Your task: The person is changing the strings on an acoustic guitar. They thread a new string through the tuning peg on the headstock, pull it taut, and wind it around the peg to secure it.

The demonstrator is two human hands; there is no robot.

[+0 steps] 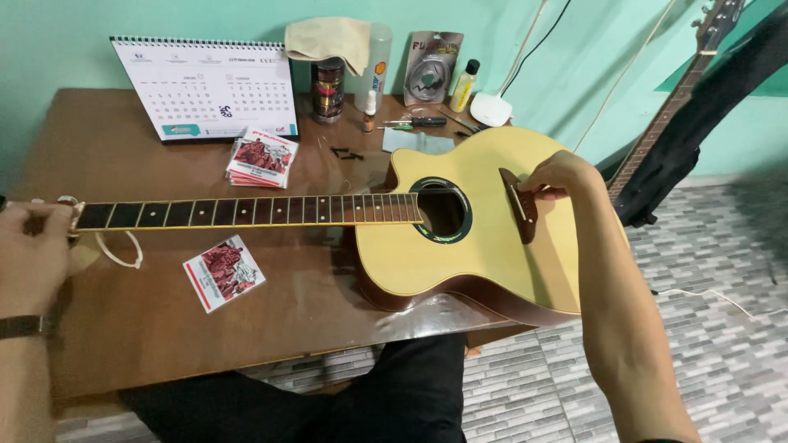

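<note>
keep the acoustic guitar point(460, 246) flat on the bench point(148, 328) — right hand point(556, 175) grip pinching at the bridge point(520, 205), left hand point(29, 250) grip closed round the headstock — work gently.

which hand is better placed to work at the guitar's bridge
Right. The right hand already rests on the bridge of the guitar; the left hand is far off at the headstock end.
</note>
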